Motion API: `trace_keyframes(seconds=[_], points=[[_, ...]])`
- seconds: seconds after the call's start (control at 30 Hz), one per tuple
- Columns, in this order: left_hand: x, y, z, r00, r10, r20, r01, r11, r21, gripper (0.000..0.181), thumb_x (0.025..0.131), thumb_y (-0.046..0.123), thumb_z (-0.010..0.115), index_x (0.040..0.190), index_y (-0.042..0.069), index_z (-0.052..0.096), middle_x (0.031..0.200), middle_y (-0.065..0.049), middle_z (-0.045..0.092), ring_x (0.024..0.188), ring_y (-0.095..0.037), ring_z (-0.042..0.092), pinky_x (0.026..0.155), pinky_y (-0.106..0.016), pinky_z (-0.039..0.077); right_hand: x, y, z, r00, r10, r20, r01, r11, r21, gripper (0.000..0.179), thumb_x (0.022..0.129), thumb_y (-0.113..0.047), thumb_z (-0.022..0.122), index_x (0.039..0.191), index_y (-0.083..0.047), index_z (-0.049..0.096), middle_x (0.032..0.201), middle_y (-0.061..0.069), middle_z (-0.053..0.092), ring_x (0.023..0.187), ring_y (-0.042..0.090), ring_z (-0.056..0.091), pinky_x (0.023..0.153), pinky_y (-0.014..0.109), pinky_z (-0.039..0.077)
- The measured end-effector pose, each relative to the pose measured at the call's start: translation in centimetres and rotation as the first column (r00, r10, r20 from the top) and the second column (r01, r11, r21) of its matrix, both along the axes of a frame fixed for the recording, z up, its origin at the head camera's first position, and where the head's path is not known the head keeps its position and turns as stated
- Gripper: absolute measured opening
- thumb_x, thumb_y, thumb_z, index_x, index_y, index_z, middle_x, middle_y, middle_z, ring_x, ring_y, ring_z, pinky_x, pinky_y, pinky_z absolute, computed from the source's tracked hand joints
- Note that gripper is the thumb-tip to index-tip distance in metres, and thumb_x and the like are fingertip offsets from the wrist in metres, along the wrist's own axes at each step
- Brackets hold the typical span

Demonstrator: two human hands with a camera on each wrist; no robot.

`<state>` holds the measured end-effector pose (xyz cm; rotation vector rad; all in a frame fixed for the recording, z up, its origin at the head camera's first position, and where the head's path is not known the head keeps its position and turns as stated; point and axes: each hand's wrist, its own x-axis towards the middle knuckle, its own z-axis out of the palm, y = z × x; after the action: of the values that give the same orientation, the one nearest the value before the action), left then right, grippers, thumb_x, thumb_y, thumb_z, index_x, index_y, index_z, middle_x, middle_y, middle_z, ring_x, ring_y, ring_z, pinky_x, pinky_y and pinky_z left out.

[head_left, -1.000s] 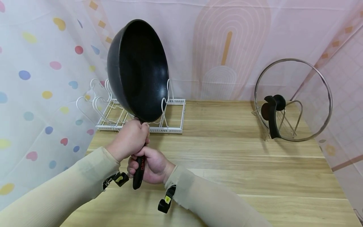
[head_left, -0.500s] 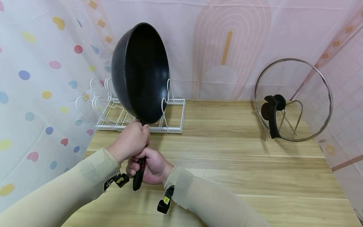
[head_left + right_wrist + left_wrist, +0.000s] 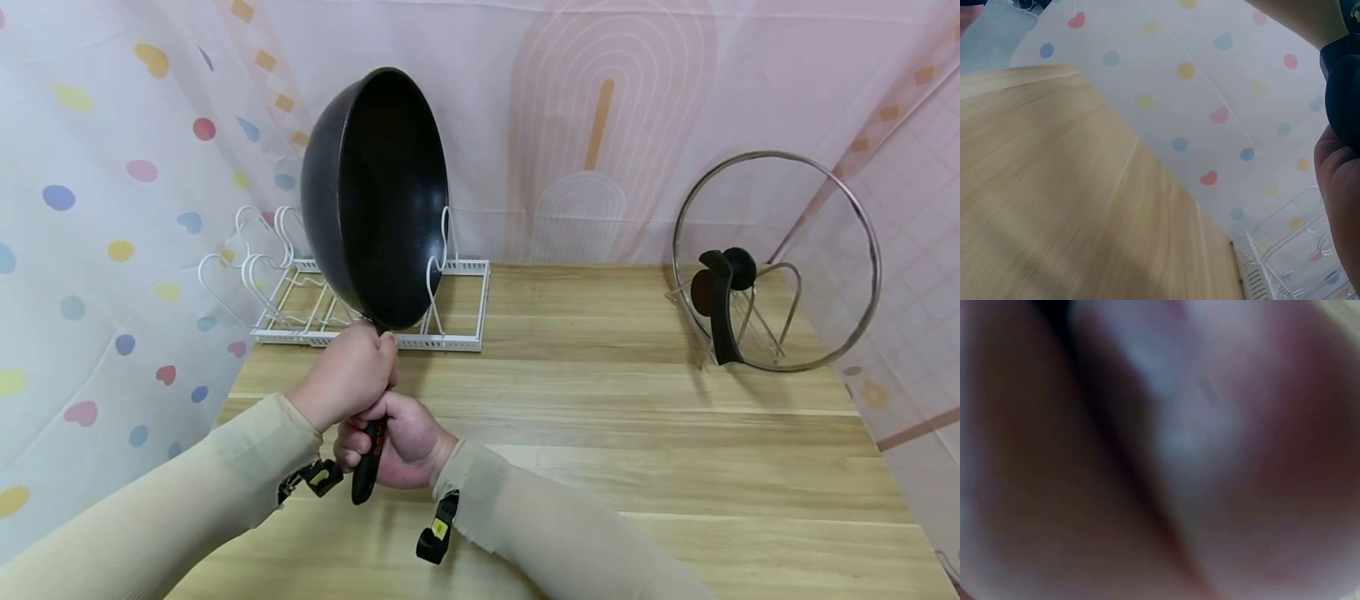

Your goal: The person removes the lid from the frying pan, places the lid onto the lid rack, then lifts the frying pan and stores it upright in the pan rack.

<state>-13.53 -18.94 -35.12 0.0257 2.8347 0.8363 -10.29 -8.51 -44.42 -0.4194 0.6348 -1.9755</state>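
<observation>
A deep black wok [image 3: 393,200] stands on edge over the white wire rack [image 3: 468,342], its hollow turned to the right and its handle pointing toward me. Just below the bowl, my left hand [image 3: 348,371] grips the upper part of the handle. Lower down, my right hand [image 3: 408,442] wraps the same handle [image 3: 366,479], whose black end sticks out beneath the fingers. The two hands meet on it. White wire loops overlap the wok's right side in the head view. Blurred skin fills the left wrist view.
At the back right, a glass lid [image 3: 873,275] with a steel rim and black knob stands upright in a small wire stand [image 3: 791,312]. The wooden table [image 3: 637,467] extends across the front. Patterned curtains [image 3: 135,275] hang behind and at both sides.
The wok's bowl has moved slightly right and down, turning a little more edge-on over the rack. Both hands keep their grip on the handle and have barely shifted.
</observation>
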Motion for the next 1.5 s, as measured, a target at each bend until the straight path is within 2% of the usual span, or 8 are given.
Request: trace_keyframes(seconds=[0.27,0.53,0.77,1.17,1.5], points=[[-0.1,0.1,-0.4,1.000,-0.017,0.010,0.017,1.000,-0.015,0.040,0.106,0.017,0.035,0.079,0.005,0.062,0.064,0.000,0.070,0.063,-0.015,0.064,0.072,-0.036,0.053,-0.1,0.1,-0.4,1.000,0.002,0.006,-0.002,1.000,-0.011,0.030,0.090,-0.013,0.024,0.068,-0.022,0.042,0.058,-0.009,0.042,0.060,0.011,0.044,0.073,0.027,0.036],[-0.3,0.2,-0.9,0.999,-0.034,0.006,0.034,0.999,-0.006,0.050,0.107,0.016,0.035,0.067,0.008,0.064,0.060,0.002,0.068,0.061,-0.013,0.064,0.072,-0.035,0.054,-0.1,0.1,-0.9,1.000,0.009,0.028,-0.009,1.000,0.003,0.028,0.088,-0.014,0.024,0.067,-0.022,0.041,0.058,-0.009,0.041,0.060,0.011,0.044,0.072,0.027,0.036],[-0.4,0.4,-1.2,0.999,-0.024,0.026,0.024,1.000,-0.004,0.050,0.107,0.016,0.035,0.065,0.008,0.062,0.059,0.001,0.067,0.059,-0.014,0.063,0.070,-0.035,0.053,-0.2,0.2,-1.2,1.000,0.008,0.030,-0.008,1.000,-0.002,0.026,0.085,-0.014,0.024,0.066,-0.021,0.040,0.058,-0.009,0.039,0.060,0.012,0.041,0.071,0.027,0.034],[-0.6,0.4,-2.2,1.000,-0.010,0.024,0.009,1.000,0.011,0.038,0.106,0.016,0.036,0.080,0.005,0.061,0.063,-0.002,0.069,0.059,-0.015,0.063,0.065,-0.034,0.051,-0.3,0.3,-1.9,0.999,0.009,0.045,-0.010,1.000,0.011,0.026,0.086,-0.015,0.025,0.065,-0.022,0.040,0.057,-0.009,0.040,0.059,0.011,0.042,0.072,0.027,0.035],[-0.7,0.5,-2.4,0.999,-0.013,0.030,0.013,1.000,0.002,0.040,0.106,0.016,0.035,0.080,0.004,0.062,0.063,-0.002,0.069,0.060,-0.016,0.063,0.068,-0.035,0.052,-0.4,0.3,-2.5,0.999,-0.003,0.043,0.002,1.000,0.006,0.026,0.086,-0.015,0.025,0.066,-0.022,0.041,0.057,-0.009,0.041,0.059,0.011,0.044,0.072,0.027,0.036]])
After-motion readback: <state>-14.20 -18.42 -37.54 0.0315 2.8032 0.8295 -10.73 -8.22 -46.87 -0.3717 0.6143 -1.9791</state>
